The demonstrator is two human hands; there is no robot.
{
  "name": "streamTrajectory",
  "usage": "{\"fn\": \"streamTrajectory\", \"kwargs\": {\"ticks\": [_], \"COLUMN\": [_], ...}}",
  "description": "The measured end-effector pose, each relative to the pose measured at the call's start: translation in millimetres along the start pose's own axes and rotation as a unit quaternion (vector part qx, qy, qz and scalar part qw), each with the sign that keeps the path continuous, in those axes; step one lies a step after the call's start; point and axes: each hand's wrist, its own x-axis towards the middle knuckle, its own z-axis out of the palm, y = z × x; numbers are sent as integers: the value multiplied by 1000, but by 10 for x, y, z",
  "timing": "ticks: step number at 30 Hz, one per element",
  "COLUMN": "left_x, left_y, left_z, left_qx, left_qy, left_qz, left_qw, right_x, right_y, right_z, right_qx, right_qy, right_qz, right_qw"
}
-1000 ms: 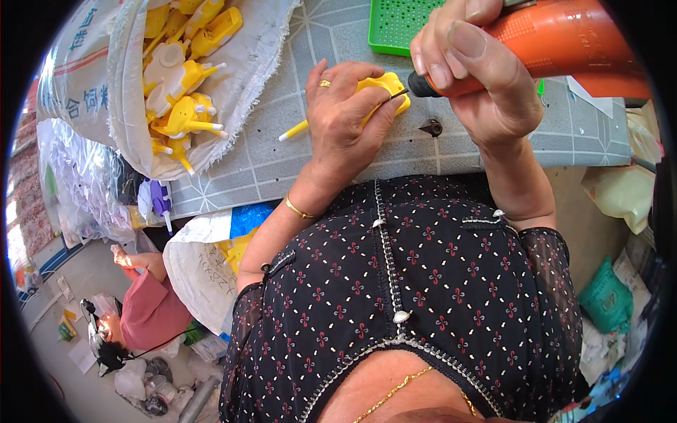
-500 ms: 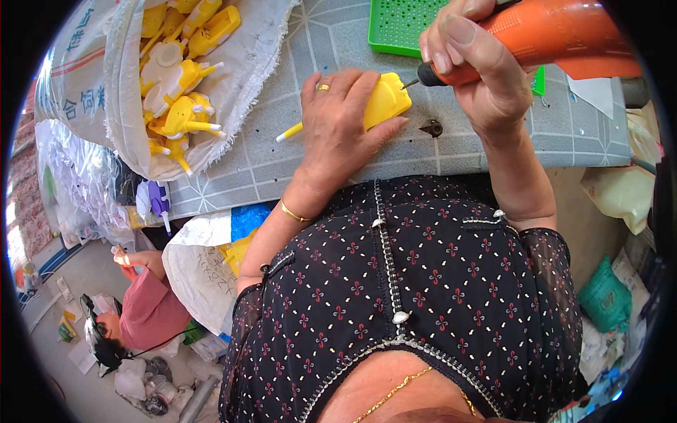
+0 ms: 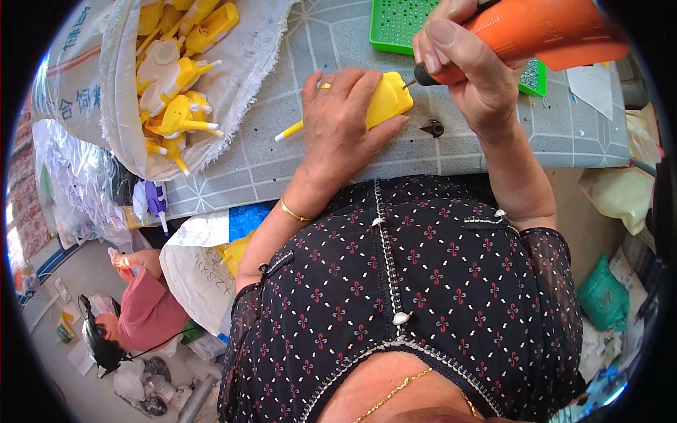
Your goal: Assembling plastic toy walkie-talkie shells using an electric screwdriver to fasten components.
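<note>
My left hand [image 3: 345, 116] is closed over a yellow plastic part [image 3: 390, 101], pressing it on the grey patterned table cover [image 3: 282, 158]. From under that hand a thin yellow stem with a white tip [image 3: 288, 131] sticks out to the left. An orange electric screwdriver [image 3: 518, 32] is gripped in my right hand [image 3: 476, 67]. Its black nose points left, and the thin bit [image 3: 409, 84] meets the part's right end. Whether a screw sits there is too small to tell. Just below lies a small dark metal piece [image 3: 433, 127].
A white woven sack [image 3: 240, 77] full of yellow plastic parts [image 3: 185, 116] lies open at left. Green trays stand behind: one perforated [image 3: 398, 28], another holding small metal pieces [image 3: 534, 79]. White paper [image 3: 591, 88] lies at right. Another person [image 3: 144, 310] is at lower left.
The screwdriver and my right hand have shifted slightly left, uncovering more of the right green tray. The bit stays at the part's end; my left hand is nearly still.
</note>
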Motion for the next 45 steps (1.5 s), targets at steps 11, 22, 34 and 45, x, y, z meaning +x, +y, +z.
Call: {"fn": "streamTrajectory", "kwargs": {"ticks": [11,22,34,45], "left_x": [55,33,-222,-2052], "left_y": [-15,13,222,65], "left_z": [22,3,-1441,-2565], "left_qx": [-26,-15,63,139], "left_qy": [23,-3,-45,-227], "left_qz": [8,-9,-72,-382], "left_qw": [999,1000,994,885], "right_x": [381,241,324,123], "right_y": [621,340,-568,-392], "right_z": [-166,-99,-408,-1227], "right_qx": [159,-140,24,-209], "right_qy": [-222,-221,-14,185], "right_qz": [-303,-288,-136,-120], "right_qw": [913,921,990,953]}}
